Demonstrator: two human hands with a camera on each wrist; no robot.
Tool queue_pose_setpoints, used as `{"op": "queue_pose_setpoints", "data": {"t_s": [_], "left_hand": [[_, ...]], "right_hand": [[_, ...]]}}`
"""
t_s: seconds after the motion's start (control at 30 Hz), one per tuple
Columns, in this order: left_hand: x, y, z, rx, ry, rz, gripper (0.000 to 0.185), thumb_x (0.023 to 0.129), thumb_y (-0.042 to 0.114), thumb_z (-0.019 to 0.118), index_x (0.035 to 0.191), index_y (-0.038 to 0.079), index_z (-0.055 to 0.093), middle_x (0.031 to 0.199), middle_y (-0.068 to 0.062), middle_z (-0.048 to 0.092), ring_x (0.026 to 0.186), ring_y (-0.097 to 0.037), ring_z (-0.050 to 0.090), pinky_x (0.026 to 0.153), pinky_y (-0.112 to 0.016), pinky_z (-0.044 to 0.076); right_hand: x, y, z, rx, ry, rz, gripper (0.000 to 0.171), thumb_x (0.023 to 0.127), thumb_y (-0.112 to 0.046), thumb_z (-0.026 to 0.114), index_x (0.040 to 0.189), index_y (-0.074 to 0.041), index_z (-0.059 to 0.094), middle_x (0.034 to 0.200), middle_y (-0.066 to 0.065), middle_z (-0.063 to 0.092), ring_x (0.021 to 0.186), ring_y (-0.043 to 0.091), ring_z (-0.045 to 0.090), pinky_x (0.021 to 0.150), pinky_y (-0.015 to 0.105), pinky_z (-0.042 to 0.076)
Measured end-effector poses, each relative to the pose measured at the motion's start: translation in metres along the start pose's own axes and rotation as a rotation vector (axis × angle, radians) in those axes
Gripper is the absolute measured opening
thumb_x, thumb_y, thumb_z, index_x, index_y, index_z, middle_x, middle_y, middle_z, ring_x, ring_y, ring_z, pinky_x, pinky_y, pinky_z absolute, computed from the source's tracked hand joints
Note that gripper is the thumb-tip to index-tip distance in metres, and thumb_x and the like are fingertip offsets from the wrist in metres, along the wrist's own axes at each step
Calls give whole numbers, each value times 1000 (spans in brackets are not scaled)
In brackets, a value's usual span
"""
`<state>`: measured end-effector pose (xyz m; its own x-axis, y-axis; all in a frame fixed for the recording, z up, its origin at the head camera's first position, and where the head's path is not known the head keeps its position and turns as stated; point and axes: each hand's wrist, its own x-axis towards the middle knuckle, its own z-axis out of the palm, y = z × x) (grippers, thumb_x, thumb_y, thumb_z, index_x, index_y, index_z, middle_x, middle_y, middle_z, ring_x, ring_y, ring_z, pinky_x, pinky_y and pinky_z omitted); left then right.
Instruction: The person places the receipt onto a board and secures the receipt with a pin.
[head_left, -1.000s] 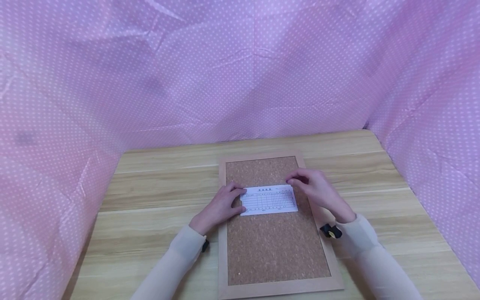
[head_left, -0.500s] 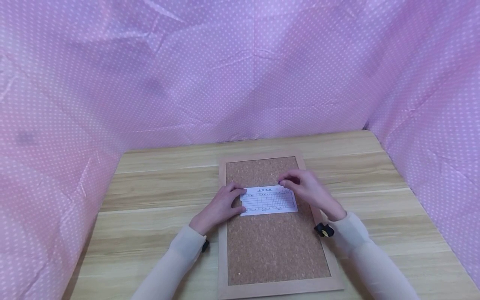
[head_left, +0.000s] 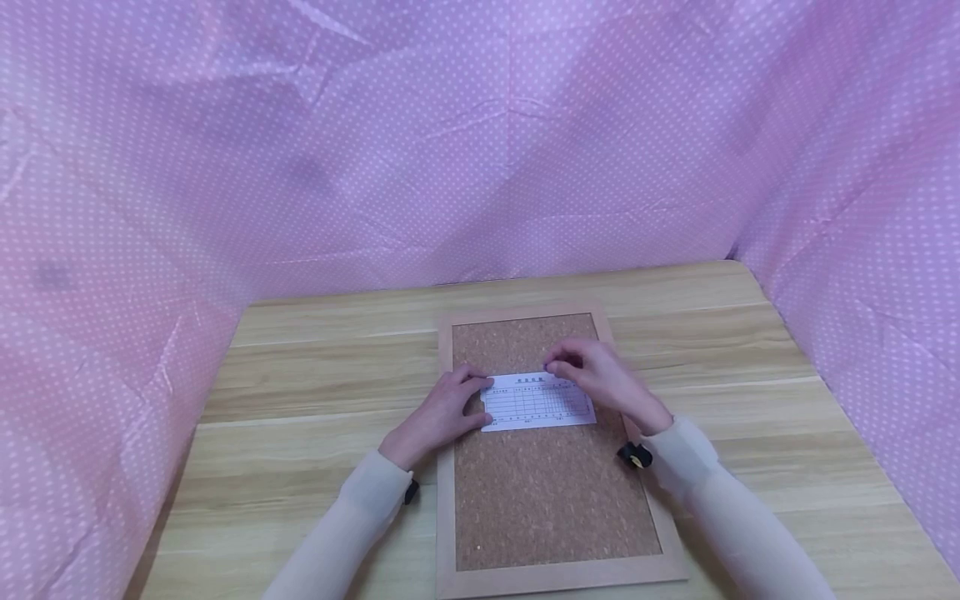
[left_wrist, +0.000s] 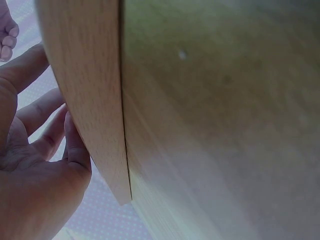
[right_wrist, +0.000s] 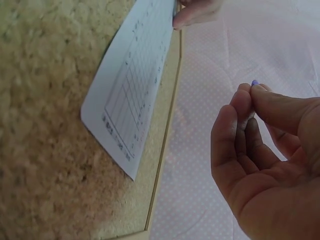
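A white printed form (head_left: 525, 404) lies across a wood-framed cork board (head_left: 555, 500). At its left edge my left hand (head_left: 438, 412) presses the paper down with spread thumb and fingertips. In the left wrist view the board's frame hides those fingertips. My right hand (head_left: 600, 379) is over the form's upper edge, right of the middle. Between thumb and forefinger it pinches a small purple push pin (right_wrist: 255, 82), mostly hidden by the fingers. In the right wrist view the form (right_wrist: 120, 105) shows a corner slightly lifted from the cork.
The board lies lengthwise on a pale wooden table (head_left: 315, 400). Pink dotted cloth (head_left: 510, 167) hangs behind the table and along both sides. Each wrist wears a black strapped device, such as the right wrist device (head_left: 634, 455).
My right hand has moved left along the form's upper edge, from near its right corner toward the middle, still pinching the push pin. The left hand and the form have stayed put.
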<state>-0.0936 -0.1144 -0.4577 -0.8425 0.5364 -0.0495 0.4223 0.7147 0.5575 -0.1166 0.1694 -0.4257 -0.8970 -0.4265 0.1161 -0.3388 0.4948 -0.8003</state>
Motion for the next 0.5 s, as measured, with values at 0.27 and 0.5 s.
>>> {"op": "queue_pose_setpoints", "data": {"t_s": [0.27,0.5], "left_hand": [[0,0,1,2,1,-3,56,91,22,81,140,2,62,139,-11,55,125,-30,51,104,-43,43],[0,0,1,6,6,2,56,91,22,81,140,1,61,139,-11,55,124,-29,51,103,-43,43]], "right_hand": [[8,1,6,-33,-45,-16,8,95,-2,71,101,-3,76,95,1,74,82,16,62,74,33,50],[13,5,10,-44,-83,-29,7,96,-2,70,100,-4,76,94,1,73,84,15,63,77,34,51]]}}
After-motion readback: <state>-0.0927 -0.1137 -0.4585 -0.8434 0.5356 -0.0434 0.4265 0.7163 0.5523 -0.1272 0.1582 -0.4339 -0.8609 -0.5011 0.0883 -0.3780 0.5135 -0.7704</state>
